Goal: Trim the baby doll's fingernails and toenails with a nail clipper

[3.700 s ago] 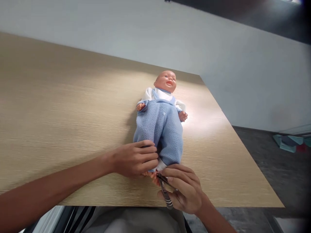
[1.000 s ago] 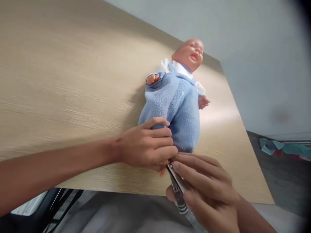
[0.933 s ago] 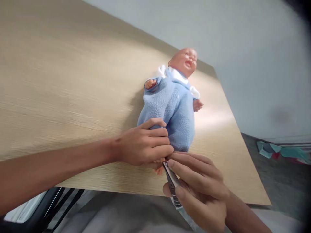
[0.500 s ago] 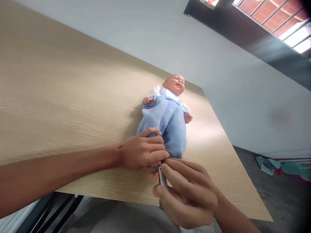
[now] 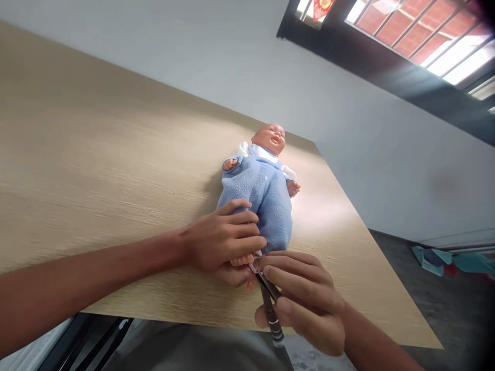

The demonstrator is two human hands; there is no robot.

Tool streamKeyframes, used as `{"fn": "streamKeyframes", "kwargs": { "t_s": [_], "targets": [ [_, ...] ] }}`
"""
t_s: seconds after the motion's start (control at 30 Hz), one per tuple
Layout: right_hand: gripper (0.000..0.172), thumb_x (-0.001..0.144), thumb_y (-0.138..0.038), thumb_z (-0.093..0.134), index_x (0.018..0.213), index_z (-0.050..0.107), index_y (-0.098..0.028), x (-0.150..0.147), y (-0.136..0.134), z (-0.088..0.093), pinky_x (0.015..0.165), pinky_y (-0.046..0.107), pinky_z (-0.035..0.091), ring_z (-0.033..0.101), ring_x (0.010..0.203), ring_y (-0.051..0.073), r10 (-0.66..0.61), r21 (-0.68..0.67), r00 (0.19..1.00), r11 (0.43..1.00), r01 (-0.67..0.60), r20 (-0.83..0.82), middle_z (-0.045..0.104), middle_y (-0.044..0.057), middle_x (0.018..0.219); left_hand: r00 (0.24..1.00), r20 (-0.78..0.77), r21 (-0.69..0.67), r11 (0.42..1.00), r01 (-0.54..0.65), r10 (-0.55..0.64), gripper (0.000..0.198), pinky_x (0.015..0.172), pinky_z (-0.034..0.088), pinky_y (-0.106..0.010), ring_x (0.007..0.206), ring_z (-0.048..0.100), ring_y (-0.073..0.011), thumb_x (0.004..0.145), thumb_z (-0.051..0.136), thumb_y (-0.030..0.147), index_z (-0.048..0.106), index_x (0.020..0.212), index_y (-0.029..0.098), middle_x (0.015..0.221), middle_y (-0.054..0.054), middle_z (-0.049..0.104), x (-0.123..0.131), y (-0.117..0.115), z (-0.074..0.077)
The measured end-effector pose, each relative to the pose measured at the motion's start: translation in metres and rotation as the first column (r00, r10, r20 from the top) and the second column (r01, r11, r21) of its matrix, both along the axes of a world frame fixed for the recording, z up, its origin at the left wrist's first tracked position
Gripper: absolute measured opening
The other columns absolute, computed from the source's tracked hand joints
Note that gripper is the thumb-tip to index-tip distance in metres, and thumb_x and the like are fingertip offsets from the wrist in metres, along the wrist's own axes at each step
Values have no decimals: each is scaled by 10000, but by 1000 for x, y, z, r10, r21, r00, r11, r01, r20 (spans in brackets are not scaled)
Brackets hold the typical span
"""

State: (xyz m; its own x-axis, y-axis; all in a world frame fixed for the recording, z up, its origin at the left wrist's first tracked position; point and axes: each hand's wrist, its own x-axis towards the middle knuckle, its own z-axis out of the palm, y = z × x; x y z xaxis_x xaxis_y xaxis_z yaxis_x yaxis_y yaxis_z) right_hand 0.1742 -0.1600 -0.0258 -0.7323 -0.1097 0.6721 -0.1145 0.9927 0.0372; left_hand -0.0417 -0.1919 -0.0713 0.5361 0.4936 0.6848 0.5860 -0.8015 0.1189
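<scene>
A baby doll in a blue fleece suit and white shirt lies on its back on the wooden table, head away from me. My left hand is closed round the doll's left leg and foot near the table's front edge. My right hand pinches a metal nail clipper between thumb and fingers, its tip at the doll's toes, right under my left hand's fingers.
A grey wall rises behind the table, with a barred window at the upper right. Coloured cloth lies on the dark floor at the right. The table's right edge runs diagonally past the doll.
The view has swung up and back, so the window shows. My hands stay on the doll's foot; the clipper has turned a little, its handle now pointing down toward me.
</scene>
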Motion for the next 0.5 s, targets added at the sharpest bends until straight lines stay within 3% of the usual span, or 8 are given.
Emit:
{"fn": "streamKeyframes", "kwargs": {
  "t_s": [0.2, 0.33, 0.5],
  "targets": [
    [101, 767, -148, 673, 762, 600, -218, -14, -4, -14, 753, 316, 646, 726, 805, 162, 83, 5, 985, 997, -83, -154, 688, 10, 833, 985, -157, 4, 998, -65, 65, 325, 1190, 246, -538, 1147, 571, -285, 930, 500, 399, 609, 1119, 159, 1069, -102, 699, -11, 1, 6],
    [113, 742, -136, 696, 731, 615, -213, -17, -1, -19, 728, 287, 641, 719, 816, 159, 73, 57, 980, 996, -64, -186, 685, 21, 858, 989, -140, -5, 999, -36, 35, 324, 1197, 231, -536, 1105, 595, -265, 964, 448, 387, 590, 1140, 154, 1034, -95, 699, -9, 1, 5],
    [134, 737, -109, 681, 786, 638, -225, -14, 1, -17, 750, 310, 643, 722, 869, 178, 89, 78, 986, 994, -79, -142, 698, 25, 873, 990, -136, -41, 999, -27, 21, 280, 1197, 204, -542, 1044, 607, -253, 981, 428, 394, 585, 1035, 170, 916, -68, 692, -6, -1, 5]
  ]
}}
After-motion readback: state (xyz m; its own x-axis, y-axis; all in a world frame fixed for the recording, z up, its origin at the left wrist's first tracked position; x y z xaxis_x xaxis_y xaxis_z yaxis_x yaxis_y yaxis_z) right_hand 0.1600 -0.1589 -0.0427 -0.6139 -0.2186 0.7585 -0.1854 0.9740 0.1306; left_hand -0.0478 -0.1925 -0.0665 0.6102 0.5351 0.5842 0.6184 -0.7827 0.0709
